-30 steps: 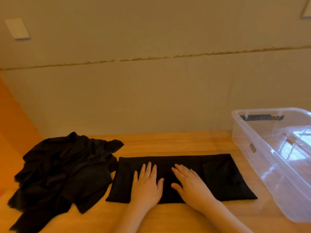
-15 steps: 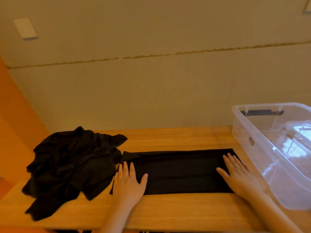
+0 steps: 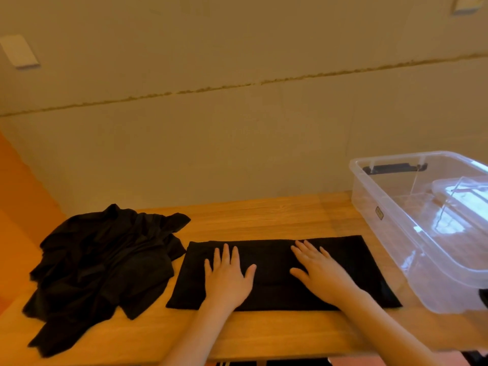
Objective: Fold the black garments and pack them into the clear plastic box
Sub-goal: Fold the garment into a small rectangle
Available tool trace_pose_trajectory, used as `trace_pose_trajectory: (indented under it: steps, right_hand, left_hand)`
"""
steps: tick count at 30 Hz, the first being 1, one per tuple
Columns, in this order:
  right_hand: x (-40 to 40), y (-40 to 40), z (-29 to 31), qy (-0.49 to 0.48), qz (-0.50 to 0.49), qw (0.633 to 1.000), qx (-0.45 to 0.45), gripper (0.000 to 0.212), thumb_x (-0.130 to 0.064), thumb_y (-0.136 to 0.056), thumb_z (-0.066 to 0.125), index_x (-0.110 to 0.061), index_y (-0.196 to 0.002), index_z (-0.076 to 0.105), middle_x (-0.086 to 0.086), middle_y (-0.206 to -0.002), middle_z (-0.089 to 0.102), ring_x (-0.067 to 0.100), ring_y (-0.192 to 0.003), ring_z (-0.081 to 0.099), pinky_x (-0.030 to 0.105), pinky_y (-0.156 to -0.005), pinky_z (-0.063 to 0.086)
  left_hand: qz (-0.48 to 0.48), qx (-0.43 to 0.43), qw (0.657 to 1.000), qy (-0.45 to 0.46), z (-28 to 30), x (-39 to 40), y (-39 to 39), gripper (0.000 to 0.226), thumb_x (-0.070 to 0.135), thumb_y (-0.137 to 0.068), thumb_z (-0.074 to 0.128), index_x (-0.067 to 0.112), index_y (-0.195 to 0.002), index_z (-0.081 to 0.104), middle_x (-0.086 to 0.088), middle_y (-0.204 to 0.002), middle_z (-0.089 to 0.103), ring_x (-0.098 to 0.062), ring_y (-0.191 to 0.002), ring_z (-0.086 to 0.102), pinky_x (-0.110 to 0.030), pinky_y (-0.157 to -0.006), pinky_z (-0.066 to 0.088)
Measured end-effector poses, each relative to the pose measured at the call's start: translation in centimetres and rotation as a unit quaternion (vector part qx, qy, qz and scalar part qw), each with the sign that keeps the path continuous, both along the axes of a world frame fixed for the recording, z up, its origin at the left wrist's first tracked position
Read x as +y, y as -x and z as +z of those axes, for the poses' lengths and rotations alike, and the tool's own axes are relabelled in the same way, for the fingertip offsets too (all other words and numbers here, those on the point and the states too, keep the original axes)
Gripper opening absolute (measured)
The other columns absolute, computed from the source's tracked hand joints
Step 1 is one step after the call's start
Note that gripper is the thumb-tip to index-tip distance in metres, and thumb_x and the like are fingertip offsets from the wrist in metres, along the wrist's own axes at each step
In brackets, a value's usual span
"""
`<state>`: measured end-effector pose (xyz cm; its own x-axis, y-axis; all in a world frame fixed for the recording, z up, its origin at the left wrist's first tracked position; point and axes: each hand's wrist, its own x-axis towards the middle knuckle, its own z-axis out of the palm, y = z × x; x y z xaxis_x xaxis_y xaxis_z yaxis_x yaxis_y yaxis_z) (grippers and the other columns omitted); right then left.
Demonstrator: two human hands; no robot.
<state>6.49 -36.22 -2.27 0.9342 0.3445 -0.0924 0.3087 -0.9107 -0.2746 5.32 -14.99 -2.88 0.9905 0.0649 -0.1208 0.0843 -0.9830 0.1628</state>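
Observation:
A black garment [image 3: 361, 270] lies folded into a long flat strip across the middle of the wooden table [image 3: 264, 215]. My left hand [image 3: 228, 277] presses flat on its left part, fingers straight and spread. My right hand [image 3: 320, 272] lies flat on its middle, fingers straight. A crumpled heap of black garments [image 3: 103, 265] sits at the strip's left end. The clear plastic box [image 3: 396, 233] stands open at the right, just past the strip's right end, with no garment visible inside.
A wall rises directly behind the table. The table's front edge runs just below my forearms. A clear lid [image 3: 459, 191] shows inside or behind the box. An orange surface [image 3: 23, 196] borders the left side.
Half a second ago my hands were spread to the two ends of the strip. Now both have come back toward its middle, the right hand moving left the most.

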Motion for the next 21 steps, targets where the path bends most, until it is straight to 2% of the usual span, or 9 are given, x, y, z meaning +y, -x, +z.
trace_pose_trajectory:
  steps: [3, 7, 9, 11, 12, 15, 18, 19, 21]
  right_hand:
    - [-1.7, -1.8, -0.7, 0.027, -0.050, 0.998, 0.006, 0.070, -0.062, -0.089, 0.015, -0.026, -0.148, 0.003, -0.007, -0.156, -0.003, 0.007, -0.142, -0.007, 0.034, -0.115, -0.002]
    - [-5.6, -1.8, -1.0, 0.039, -0.136, 0.990, 0.005, 0.099, -0.071, -0.062, -0.012, -0.023, -0.148, -0.003, -0.004, -0.156, -0.006, 0.010, -0.143, -0.006, 0.033, -0.115, -0.001]
    - [-6.1, -1.5, -1.1, 0.043, -0.154, 0.987, 0.005, 0.089, -0.069, -0.072, -0.007, -0.022, -0.148, -0.004, -0.003, -0.156, -0.008, 0.011, -0.143, -0.007, 0.033, -0.115, -0.002]
    - [-5.8, -1.1, -1.5, 0.039, -0.175, 0.984, -0.007, 0.071, -0.060, -0.091, 0.009, -0.021, -0.148, -0.005, 0.000, -0.156, -0.008, 0.012, -0.143, -0.008, 0.033, -0.116, -0.002]
    - [-5.7, -0.8, -1.7, 0.032, -0.188, 0.982, -0.015, 0.067, -0.056, -0.094, 0.013, -0.020, -0.148, -0.004, 0.000, -0.157, -0.008, 0.012, -0.143, -0.008, 0.033, -0.116, -0.002]
    - [-5.1, 0.5, -2.1, 0.015, -0.236, 0.971, -0.037, 0.063, -0.051, -0.097, 0.016, -0.019, -0.149, -0.001, 0.002, -0.157, -0.005, 0.015, -0.144, -0.006, 0.034, -0.116, -0.001]
    - [-4.9, 1.2, -2.2, 0.014, -0.266, 0.963, -0.046, 0.062, -0.048, -0.098, 0.015, -0.016, -0.149, 0.002, 0.005, -0.157, -0.002, 0.017, -0.144, -0.004, 0.035, -0.117, 0.001]
    - [-4.9, 1.3, -2.2, 0.014, -0.269, 0.962, -0.047, 0.062, -0.048, -0.098, 0.015, -0.016, -0.149, 0.002, 0.005, -0.157, -0.002, 0.017, -0.144, -0.004, 0.036, -0.117, 0.001]
    - [-4.8, 1.3, -2.2, 0.008, -0.271, 0.962, -0.045, 0.062, -0.047, -0.098, 0.015, -0.015, -0.149, 0.002, 0.006, -0.157, -0.002, 0.017, -0.144, -0.004, 0.036, -0.117, 0.001]
  left_hand:
    - [0.051, 0.022, 0.998, 0.005, -0.5, 1.5, -1.8, 0.064, 0.060, -0.094, 0.016, 0.032, -0.150, 0.000, -0.002, -0.158, -0.008, -0.027, -0.144, -0.013, -0.052, -0.114, -0.005]
    - [0.070, 0.030, 0.997, -0.010, -0.5, 3.5, -3.5, 0.063, 0.062, -0.094, 0.014, 0.035, -0.149, 0.000, -0.002, -0.158, -0.008, -0.029, -0.144, -0.012, -0.052, -0.115, -0.004]
    - [0.048, 0.027, 0.998, -0.016, -0.5, 3.6, -4.3, 0.062, 0.061, -0.094, 0.013, 0.036, -0.149, 0.001, -0.001, -0.158, -0.007, -0.028, -0.144, -0.012, -0.050, -0.115, -0.004]
    - [0.019, 0.029, 0.999, -0.016, -0.5, 3.5, -5.5, 0.060, 0.060, -0.095, 0.014, 0.036, -0.149, 0.002, -0.001, -0.158, -0.007, -0.027, -0.144, -0.012, -0.049, -0.115, -0.005]
    - [0.004, 0.031, 0.999, -0.014, -0.3, 3.4, -6.1, 0.059, 0.058, -0.096, 0.014, 0.036, -0.149, 0.002, 0.000, -0.158, -0.006, -0.027, -0.144, -0.011, -0.049, -0.115, -0.004]
    - [-0.015, 0.009, 0.999, -0.042, 0.4, 2.7, -6.9, 0.054, 0.047, -0.100, 0.016, 0.031, -0.150, 0.004, -0.002, -0.159, -0.003, -0.027, -0.145, -0.008, -0.050, -0.117, -0.002]
    - [0.030, -0.090, 0.993, -0.071, 0.5, 0.2, -3.9, 0.056, 0.042, -0.100, 0.020, 0.023, -0.150, 0.004, -0.006, -0.159, 0.000, -0.026, -0.145, -0.006, -0.050, -0.117, -0.002]
    - [0.048, -0.098, 0.992, -0.059, 0.3, -0.7, -2.4, 0.058, 0.045, -0.099, 0.020, 0.023, -0.150, 0.002, -0.006, -0.158, -0.003, -0.025, -0.145, -0.007, -0.049, -0.116, -0.002]
    - [0.081, -0.050, 0.995, -0.026, -0.3, -1.8, 0.2, 0.061, 0.053, -0.097, 0.017, 0.029, -0.149, -0.004, -0.004, -0.158, -0.011, -0.027, -0.144, -0.012, -0.051, -0.114, -0.004]
